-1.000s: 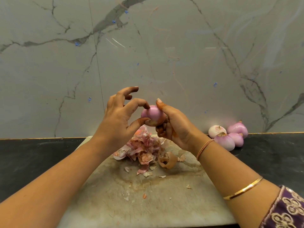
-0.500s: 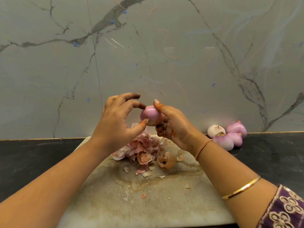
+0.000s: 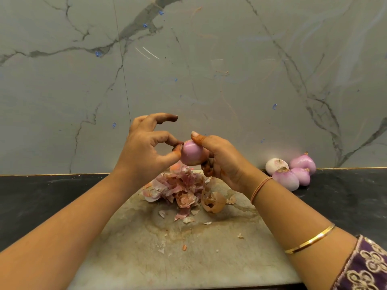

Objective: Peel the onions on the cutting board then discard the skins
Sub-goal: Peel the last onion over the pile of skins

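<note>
- The onion (image 3: 191, 152) is held in the air above the cutting board (image 3: 146, 258) and the heap of skins (image 3: 180, 185). The right hand (image 3: 222, 160) grips it, thumb on top and fingers curled beneath.
- The left hand (image 3: 144, 151) is just to the onion's left, thumb and forefinger pinching that end.
- Whether the pinch holds a scrap of skin is too small to tell, and the onion's far side is hidden.

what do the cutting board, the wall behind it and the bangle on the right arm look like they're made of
Pale beige slab cutting board: looks like stone or worn composite, matte, brown stains; uncertain.
Grey wall panel: marble or marble-look tile, smooth, faintly glossy, dark branching veins.
Thin yellow bangle: probably gold-toned metal, polished, bright glint along it.
</note>
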### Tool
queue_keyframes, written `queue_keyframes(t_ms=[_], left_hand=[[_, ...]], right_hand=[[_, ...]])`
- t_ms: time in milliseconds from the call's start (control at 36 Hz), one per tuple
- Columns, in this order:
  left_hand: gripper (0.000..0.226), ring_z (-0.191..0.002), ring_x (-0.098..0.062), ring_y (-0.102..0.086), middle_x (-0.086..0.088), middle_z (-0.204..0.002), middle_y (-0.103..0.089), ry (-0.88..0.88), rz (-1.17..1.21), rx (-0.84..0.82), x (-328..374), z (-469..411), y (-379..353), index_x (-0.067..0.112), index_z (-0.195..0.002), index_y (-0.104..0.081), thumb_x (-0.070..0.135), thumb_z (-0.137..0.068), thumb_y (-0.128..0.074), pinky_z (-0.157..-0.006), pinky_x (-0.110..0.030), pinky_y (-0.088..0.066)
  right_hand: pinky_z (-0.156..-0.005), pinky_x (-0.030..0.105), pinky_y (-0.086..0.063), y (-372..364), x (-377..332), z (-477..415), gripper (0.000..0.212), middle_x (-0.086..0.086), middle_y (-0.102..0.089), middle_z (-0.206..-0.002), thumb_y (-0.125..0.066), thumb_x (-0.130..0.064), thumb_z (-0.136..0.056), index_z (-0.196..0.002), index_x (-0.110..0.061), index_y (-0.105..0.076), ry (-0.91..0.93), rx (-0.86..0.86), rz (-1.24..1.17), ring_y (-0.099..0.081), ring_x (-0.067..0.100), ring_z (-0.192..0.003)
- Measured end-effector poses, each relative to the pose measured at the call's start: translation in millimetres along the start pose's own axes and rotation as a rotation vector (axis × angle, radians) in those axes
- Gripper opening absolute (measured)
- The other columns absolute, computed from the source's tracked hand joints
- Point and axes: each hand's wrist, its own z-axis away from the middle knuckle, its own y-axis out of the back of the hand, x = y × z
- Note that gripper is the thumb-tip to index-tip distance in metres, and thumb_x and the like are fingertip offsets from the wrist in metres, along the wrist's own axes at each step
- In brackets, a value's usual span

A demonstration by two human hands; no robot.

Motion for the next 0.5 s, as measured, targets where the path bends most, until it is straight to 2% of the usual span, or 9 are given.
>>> queue_keyframes(t_ms=[139,278,500], left_hand=[[0.032,-0.115,-0.006,-0.032,0.016,-0.122,-0.049,-0.002,0.007,-0.01,2.7,0.8,0.3,0.026,-0.083,-0.073,0.05,-0.074,-0.053,-0.094,-0.005,-0.019],[0.037,-0.119,-0.008,-0.032,0.015,-0.127,-0.047,-0.021,-0.039,-0.016,4.7,2.0,-1.1,0.028,-0.088,-0.072,0.057,-0.071,-0.057,-0.094,-0.013,-0.02],[0.03,-0.115,-0.005,-0.032,0.016,-0.124,-0.049,-0.007,0.002,0.004,1.3,0.4,-1.4,0.025,-0.078,-0.073,0.047,-0.073,-0.054,-0.093,-0.003,-0.018]], right_hand=[[-0.045,0.018,-0.034,0.2,-1.3,1.1,0.041,0.007,-0.047,-0.078,-0.054,-0.048,-0.093,-0.104,-0.008,-0.056,-0.022,0.011,-0.05,-0.035,0.012,-0.055],[-0.044,0.019,-0.035,-0.5,-2.0,0.3,0.055,0.006,-0.05,-0.075,-0.052,-0.049,-0.094,-0.118,0.0,-0.057,-0.014,0.022,-0.048,-0.037,0.012,-0.055],[-0.045,0.02,-0.036,-0.7,-1.6,0.1,0.051,0.008,-0.048,-0.078,-0.055,-0.051,-0.092,-0.112,-0.004,-0.054,-0.017,0.019,-0.014,-0.038,0.012,-0.053]])
